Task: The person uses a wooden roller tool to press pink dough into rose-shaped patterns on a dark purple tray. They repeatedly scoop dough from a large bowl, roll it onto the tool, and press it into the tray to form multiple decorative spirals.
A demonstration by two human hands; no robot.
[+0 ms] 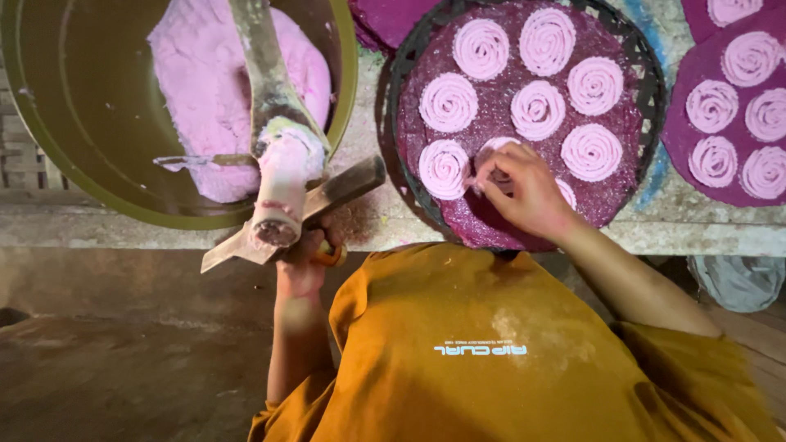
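A: Item one, left hand?
B: Clenched around the press, low at its outlet end; orange grip partly seen under the fingers; a wooden lever crosses just above the hand; pink dough smeared on the press barrel and at its mouth.

A: Item two, right hand?
B: Fingers pinched on a pink coil at the near middle of the tray; the coil lies on the purple sheet, mostly covered by the hand.

A: Tray contents?
B: Round, dark woven rim; purple sheet filling it; eight finished pink spiral coils in a ring and centre, none touching; one more half-hidden beside the wrist.

A: Left of the tray?
B: Large olive basin, tilted toward the viewer; a mound of pink dough inside; the press shaft runs up across it.

A: Right of the tray?
B: A second purple sheet with more pink coils, cut by the edge; another at top right.

A: Labels?
B: One only; a short white printed strip on the chest of the orange shirt, seen upside down, small letters beneath.

A: Support?
B: Pale, rough bench; brown floor below.
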